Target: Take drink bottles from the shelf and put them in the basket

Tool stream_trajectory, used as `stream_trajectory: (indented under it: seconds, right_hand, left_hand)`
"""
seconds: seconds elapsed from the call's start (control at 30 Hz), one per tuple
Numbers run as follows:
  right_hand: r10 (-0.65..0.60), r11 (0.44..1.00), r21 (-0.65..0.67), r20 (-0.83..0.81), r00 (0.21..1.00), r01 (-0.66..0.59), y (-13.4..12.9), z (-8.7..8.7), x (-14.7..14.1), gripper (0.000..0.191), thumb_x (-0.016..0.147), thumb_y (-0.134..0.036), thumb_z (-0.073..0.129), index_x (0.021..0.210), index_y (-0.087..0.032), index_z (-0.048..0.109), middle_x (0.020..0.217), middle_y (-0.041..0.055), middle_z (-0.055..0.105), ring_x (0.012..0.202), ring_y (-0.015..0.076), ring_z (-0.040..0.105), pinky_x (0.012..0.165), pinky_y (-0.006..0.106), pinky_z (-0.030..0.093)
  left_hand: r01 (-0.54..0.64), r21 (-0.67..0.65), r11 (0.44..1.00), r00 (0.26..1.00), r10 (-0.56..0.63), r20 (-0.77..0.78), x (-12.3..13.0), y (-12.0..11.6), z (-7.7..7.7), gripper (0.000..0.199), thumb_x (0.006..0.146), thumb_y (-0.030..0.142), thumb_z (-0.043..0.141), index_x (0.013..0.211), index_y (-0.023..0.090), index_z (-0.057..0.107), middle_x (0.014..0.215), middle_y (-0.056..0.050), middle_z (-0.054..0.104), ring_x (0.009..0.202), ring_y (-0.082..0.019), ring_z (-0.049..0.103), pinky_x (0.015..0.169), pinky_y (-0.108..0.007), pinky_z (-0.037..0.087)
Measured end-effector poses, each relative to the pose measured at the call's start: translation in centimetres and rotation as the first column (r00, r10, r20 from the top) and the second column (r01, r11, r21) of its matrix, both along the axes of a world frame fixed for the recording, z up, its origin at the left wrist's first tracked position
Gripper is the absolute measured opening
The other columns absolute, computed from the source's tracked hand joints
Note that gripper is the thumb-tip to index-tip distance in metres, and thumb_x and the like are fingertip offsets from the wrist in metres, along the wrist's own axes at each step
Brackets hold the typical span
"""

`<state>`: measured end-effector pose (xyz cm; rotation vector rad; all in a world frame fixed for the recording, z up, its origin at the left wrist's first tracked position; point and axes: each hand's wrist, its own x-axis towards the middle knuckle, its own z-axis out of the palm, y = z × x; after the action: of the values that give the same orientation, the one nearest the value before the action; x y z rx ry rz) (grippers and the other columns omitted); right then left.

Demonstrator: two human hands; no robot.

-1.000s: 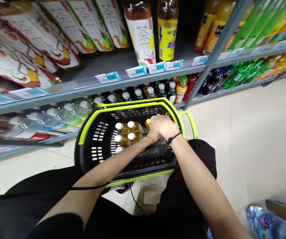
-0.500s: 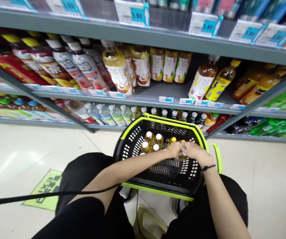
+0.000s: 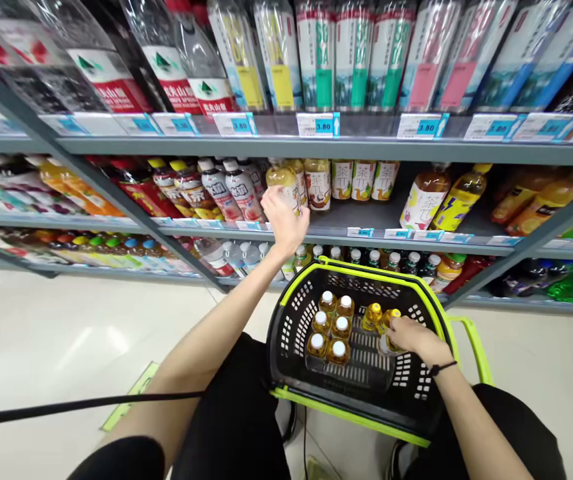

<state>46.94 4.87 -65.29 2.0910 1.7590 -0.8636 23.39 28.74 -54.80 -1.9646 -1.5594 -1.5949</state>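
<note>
In the head view, the left arm stretches out to the middle shelf (image 3: 344,217), the left hand (image 3: 286,220) cupped around a pale bottle (image 3: 282,175) at its front; how firmly, I can't tell. Down goes the right forearm over the basket (image 3: 286,363)'s right side, the right hand (image 3: 406,335) palm-down, fingers curled on a bottle (image 3: 385,345) beside yellow-capped bottles (image 3: 372,317). White-capped bottles (image 3: 341,327) crowd the left; slotted bottom lies open between groups. Shelf space gapes right of the cartoned-looking labels; pale, glossy tiles (image 3: 86,327) spread below.
</note>
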Motion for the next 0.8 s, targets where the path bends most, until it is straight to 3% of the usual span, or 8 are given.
stream_trajectory:
  seconds: [0.07,0.17,0.27,0.37,0.47,0.57,0.7,0.8]
  right_hand:
    - [0.005,1.000,-0.005,-0.007,1.000,-0.005,-0.2,0.1,-0.3,0.038,0.101,-0.022,0.045,0.119,-0.006,0.074,0.123,0.0268,0.072,0.115,0.0322,0.072,0.092,0.035,0.051]
    - [0.008,1.000,-0.010,-0.009,1.000,-0.008,-0.4,0.0,-0.3,0.040,0.101,-0.022,0.044,0.121,-0.005,0.074,0.125,0.0277,0.070,0.118,0.0339,0.070,0.095,0.037,0.051]
    - [0.005,1.000,-0.014,-0.013,1.000,-0.005,-0.5,0.2,-0.2,0.041,0.101,-0.022,0.044,0.123,-0.004,0.073,0.127,0.0286,0.069,0.119,0.0345,0.069,0.097,0.039,0.051]
    - [0.003,1.000,-0.012,-0.025,1.000,-0.003,-0.5,0.7,-0.4,0.040,0.101,-0.020,0.044,0.124,-0.004,0.073,0.127,0.0284,0.069,0.119,0.0328,0.070,0.097,0.038,0.052]
    - [-0.005,1.000,0.002,-0.035,0.999,0.005,-0.6,1.1,-0.7,0.038,0.101,-0.019,0.046,0.125,-0.002,0.071,0.126,0.0279,0.070,0.120,0.0316,0.070,0.098,0.039,0.053]
    - [-0.021,0.999,0.032,-0.058,0.998,0.023,-1.1,1.3,-1.1,0.035,0.099,-0.016,0.049,0.118,0.000,0.073,0.121,0.0301,0.071,0.116,0.0346,0.071,0.095,0.041,0.054]
    - [-0.018,0.984,0.173,-0.135,0.991,0.042,-1.9,1.6,-1.3,0.031,0.097,-0.014,0.050,0.114,-0.002,0.074,0.116,0.0290,0.073,0.114,0.0363,0.071,0.097,0.042,0.051]
    - [-0.006,0.931,0.358,-0.190,0.982,0.075,-1.8,2.1,-1.5,0.039,0.106,-0.024,0.039,0.134,-0.010,0.061,0.130,0.0211,0.069,0.124,0.0286,0.065,0.106,0.038,0.045]
  left_hand:
    - [-0.041,-0.009,0.999,0.999,0.041,0.011,-0.5,1.4,1.2,0.084,0.072,0.032,0.075,0.142,-0.001,0.039,0.145,-0.029,0.046,0.139,-0.038,0.042,0.122,-0.047,0.031]
    - [-0.067,-0.175,0.982,0.996,0.076,0.047,-0.5,3.9,3.0,0.102,0.066,0.039,0.082,0.146,0.001,0.033,0.144,-0.031,0.049,0.137,-0.042,0.049,0.117,-0.049,0.038]
    - [-0.100,-0.345,0.933,0.990,0.129,0.063,-0.7,5.8,4.5,0.092,0.066,0.038,0.082,0.140,0.003,0.040,0.131,-0.029,0.061,0.124,-0.045,0.061,0.106,-0.052,0.048]
    - [-0.097,-0.346,0.933,0.995,0.103,-0.003,-1.0,6.0,5.2,0.086,0.064,0.038,0.084,0.132,0.001,0.046,0.121,-0.028,0.068,0.117,-0.046,0.066,0.101,-0.051,0.052]
    - [0.015,-0.257,0.966,0.996,-0.036,-0.076,-1.2,4.4,4.6,0.084,0.065,0.040,0.083,0.130,0.003,0.046,0.121,-0.025,0.068,0.115,-0.041,0.067,0.100,-0.048,0.053]
    - [0.200,-0.092,0.976,0.970,-0.210,-0.121,-1.2,1.8,3.4,0.076,0.075,0.041,0.077,0.135,0.008,0.045,0.131,-0.023,0.063,0.124,-0.035,0.063,0.106,-0.044,0.050]
    - [0.421,0.142,0.896,0.893,-0.382,-0.238,-1.4,-3.1,2.9,0.074,0.080,0.038,0.075,0.141,0.011,0.043,0.140,-0.022,0.057,0.136,-0.032,0.054,0.118,-0.045,0.042]
    - [0.516,0.240,0.822,0.856,-0.487,-0.173,-0.9,-8.2,3.7,0.079,0.073,0.038,0.083,0.140,0.015,0.046,0.138,-0.018,0.058,0.137,-0.035,0.053,0.121,-0.049,0.039]
